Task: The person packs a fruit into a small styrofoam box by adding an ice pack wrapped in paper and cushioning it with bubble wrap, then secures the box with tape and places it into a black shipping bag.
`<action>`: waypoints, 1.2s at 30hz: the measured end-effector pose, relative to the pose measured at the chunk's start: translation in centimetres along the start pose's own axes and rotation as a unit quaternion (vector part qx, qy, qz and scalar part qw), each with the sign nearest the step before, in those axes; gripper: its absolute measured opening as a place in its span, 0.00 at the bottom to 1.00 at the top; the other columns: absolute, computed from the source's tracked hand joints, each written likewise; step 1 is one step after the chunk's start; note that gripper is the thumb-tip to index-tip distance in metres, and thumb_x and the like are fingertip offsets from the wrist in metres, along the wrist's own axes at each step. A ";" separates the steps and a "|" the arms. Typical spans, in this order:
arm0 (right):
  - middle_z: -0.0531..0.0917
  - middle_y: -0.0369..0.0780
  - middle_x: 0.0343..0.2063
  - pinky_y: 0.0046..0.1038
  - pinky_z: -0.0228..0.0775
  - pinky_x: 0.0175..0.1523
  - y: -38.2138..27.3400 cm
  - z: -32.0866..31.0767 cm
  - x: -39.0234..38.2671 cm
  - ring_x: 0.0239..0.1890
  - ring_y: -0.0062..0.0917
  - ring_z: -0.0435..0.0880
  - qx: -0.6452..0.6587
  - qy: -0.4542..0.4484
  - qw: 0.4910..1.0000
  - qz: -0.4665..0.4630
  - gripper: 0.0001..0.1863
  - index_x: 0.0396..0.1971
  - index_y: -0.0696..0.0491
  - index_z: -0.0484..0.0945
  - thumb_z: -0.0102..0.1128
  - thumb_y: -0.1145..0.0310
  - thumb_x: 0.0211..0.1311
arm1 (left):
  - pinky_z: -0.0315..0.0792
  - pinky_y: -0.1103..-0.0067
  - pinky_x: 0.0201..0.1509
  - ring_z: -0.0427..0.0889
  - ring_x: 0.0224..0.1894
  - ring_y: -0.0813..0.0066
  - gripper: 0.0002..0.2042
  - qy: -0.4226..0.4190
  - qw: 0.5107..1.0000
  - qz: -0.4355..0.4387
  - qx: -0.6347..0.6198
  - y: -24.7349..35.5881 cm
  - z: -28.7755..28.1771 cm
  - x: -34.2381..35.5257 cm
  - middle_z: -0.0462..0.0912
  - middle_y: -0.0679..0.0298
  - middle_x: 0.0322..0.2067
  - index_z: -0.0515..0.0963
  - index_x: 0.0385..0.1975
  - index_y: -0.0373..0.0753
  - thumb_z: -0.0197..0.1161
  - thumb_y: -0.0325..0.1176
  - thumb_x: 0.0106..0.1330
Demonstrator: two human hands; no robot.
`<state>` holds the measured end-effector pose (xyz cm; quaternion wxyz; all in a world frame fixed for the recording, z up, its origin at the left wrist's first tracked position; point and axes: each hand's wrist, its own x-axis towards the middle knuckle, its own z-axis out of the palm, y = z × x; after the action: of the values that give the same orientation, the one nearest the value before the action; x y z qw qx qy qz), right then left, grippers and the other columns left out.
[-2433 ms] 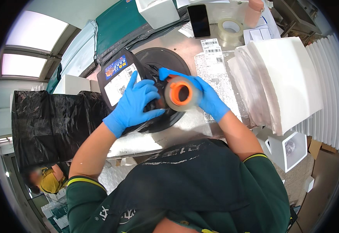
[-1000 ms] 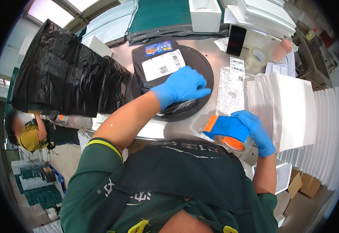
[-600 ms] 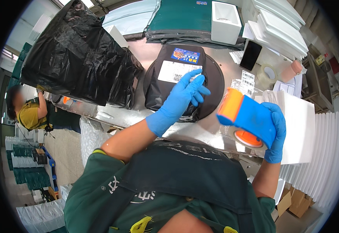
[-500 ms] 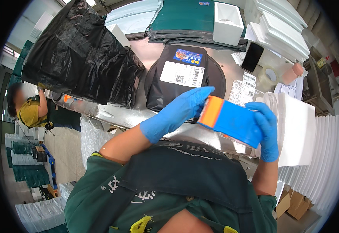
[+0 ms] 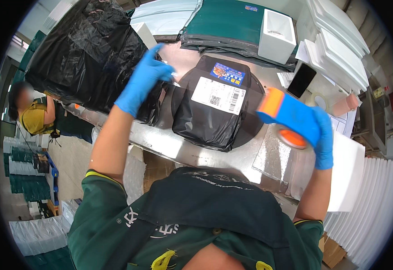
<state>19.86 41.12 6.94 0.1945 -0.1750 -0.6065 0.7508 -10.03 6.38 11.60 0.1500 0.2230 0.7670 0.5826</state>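
Note:
My right hand (image 5: pixel 323 139), in a blue glove, grips a blue and orange tape dispenser (image 5: pixel 291 112). An orange-cored roll shows under its blue body. The dispenser is held over the metal table, right of a black plastic-wrapped package (image 5: pixel 203 128). That package bears a white label and a colourful sticker and lies on a round dark turntable (image 5: pixel 254 130). My left hand (image 5: pixel 145 80), also blue-gloved, is raised left of the package, in front of a large black plastic-wrapped bundle (image 5: pixel 84 58). Its fingers are apart; a small shiny patch by the fingertips is too blurred to make out.
A white foam box (image 5: pixel 276 38) and stacked green bags (image 5: pixel 223 20) stand at the back. A phone (image 5: pixel 301 80) and a clear tape roll (image 5: pixel 319 101) lie on the right, near stacked foam lids (image 5: pixel 340 54). A co-worker (image 5: pixel 39 114) stands at far left.
My left hand has moved from beside the dispenser's orange end, away to the left and up. The dispenser has tilted and risen slightly, now showing its roll. The package appears a little turned.

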 end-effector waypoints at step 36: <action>0.78 0.44 0.46 0.33 0.73 0.54 11.6 9.7 0.5 0.47 0.32 0.79 0.412 0.113 0.885 0.185 0.17 0.48 0.57 0.72 0.37 0.66 0.68 | 0.69 0.72 0.54 0.77 0.47 0.61 0.21 0.030 0.953 0.165 0.253 -8.7 -1.6 -2.0 0.78 0.54 0.46 0.70 0.57 0.40 0.57 0.32 0.63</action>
<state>13.67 31.05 -2.47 0.1738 -0.2713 -0.1729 0.9307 -10.58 2.11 3.60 -0.0327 0.3599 0.8457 0.3928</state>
